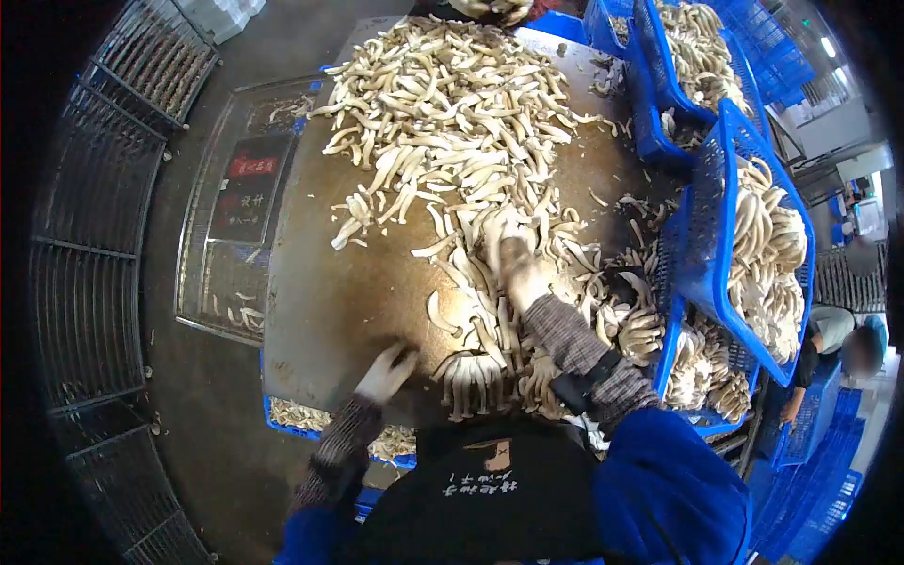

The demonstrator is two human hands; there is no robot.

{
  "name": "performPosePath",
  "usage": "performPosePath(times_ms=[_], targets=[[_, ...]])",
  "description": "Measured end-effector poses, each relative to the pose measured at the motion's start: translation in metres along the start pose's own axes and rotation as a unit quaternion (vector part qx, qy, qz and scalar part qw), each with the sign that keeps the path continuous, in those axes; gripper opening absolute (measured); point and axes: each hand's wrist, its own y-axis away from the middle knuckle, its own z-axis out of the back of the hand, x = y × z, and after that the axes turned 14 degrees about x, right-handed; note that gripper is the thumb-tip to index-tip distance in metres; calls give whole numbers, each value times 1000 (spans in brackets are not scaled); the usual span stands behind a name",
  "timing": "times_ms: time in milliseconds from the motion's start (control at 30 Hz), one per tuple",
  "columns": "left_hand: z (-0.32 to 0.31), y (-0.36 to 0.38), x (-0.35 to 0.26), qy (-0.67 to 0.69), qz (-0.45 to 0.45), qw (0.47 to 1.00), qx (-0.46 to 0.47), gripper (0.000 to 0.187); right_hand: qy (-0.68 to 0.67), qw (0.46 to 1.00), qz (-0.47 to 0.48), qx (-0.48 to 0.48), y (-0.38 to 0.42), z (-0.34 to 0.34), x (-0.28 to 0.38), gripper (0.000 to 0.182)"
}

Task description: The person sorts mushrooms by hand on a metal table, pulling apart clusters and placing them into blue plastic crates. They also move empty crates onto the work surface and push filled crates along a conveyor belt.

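Note:
A large heap of pale, long-stemmed mushrooms (452, 104) covers the far and middle part of the metal table (325, 301). My right hand (520, 273), in a whitish glove, reaches into the mushrooms at mid-table; bright glare and the mushrooms hide its fingertips, so its grip cannot be made out. Over the near left part of the table is my left hand (384, 373), also gloved, its slightly blurred fingers curved and apart with nothing between them. A row of mushrooms (471, 381) lies side by side at the near edge, between my hands and close to my apron.
Blue crates filled with mushrooms (767, 254) stand along the right side, one tilted. Another crate (292, 419) sits below the near left edge. Metal racks (89, 245) stand at the far left. A co-worker's hands (504, 9) show at the far edge; another person (833, 339) is at right.

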Motion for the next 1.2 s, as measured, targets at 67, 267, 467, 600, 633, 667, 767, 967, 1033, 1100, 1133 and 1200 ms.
performPosePath(times_ms=[67, 267, 467, 600, 633, 667, 767, 967, 1033, 1100, 1133, 1200], targets=[[-20, -50, -47, 428, -2, 902, 63, 48, -147, 985, 81, 47, 1, -61, -37, 49], [-50, -119, -41, 607, 28, 794, -23, 27, -210, 973, 80, 59, 50, -35, 13, 58], [-44, -125, -82, 379, -67, 922, -38, 24, 54, 997, 57, -4, 27, -11, -9, 41], [-38, -153, -80, 521, -87, 849, 13, 41, -330, 943, 46, 0, 0, -16, 3, 39], [-38, -160, -82, 586, -108, 802, 50, 41, -314, 948, 52, -7, -1, -22, 6, 38], [-35, -165, -87, 604, -95, 789, 68, 39, -316, 947, 49, -9, -8, -15, 7, 38], [-27, -191, -100, 595, -24, 803, 18, 33, -137, 960, 119, 213, -37, 7, 9, 49], [8, -228, -78, 544, -45, 831, -109, 25, -11, 995, 88, 45, -109, 101, 43, 37], [20, -231, -63, 466, 29, 876, -122, 26, 80, 964, 149, -206, -183, 143, 18, 30], [28, -223, -54, 358, 24, 929, -94, 37, 160, 907, 140, -362, -252, 193, -14, 30], [28, -218, -53, 334, 2, 938, -89, 45, 229, 888, 156, -366, -276, 221, -19, 37], [30, -213, -55, 255, -64, 962, -69, 66, 317, 899, 65, -296, -308, 248, -28, 44]])
